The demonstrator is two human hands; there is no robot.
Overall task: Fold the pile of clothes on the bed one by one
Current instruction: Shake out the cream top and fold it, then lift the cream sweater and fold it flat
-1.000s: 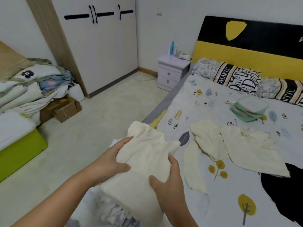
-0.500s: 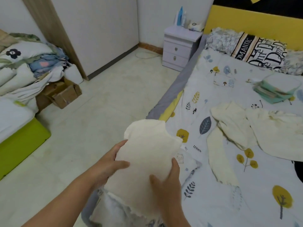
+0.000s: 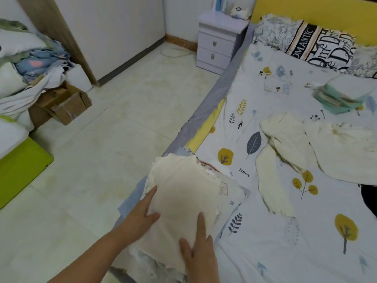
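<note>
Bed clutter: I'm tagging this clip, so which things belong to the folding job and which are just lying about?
Job: folded cream garment under left hand and right hand; folded stack; unfolded cream clothes.
Lying about: pillows; nightstand; cardboard box; green books.

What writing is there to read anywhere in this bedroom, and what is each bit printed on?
"trees": small black word on the white leaf-printed bedsheet.
"OMANTIC": black capitals running up a cream stripe of the black, white and cream lettered pillow; the first letter is hidden.
Large ornate black letters on the same pillow: only fragments such as "D" and "me" are readable.
</note>
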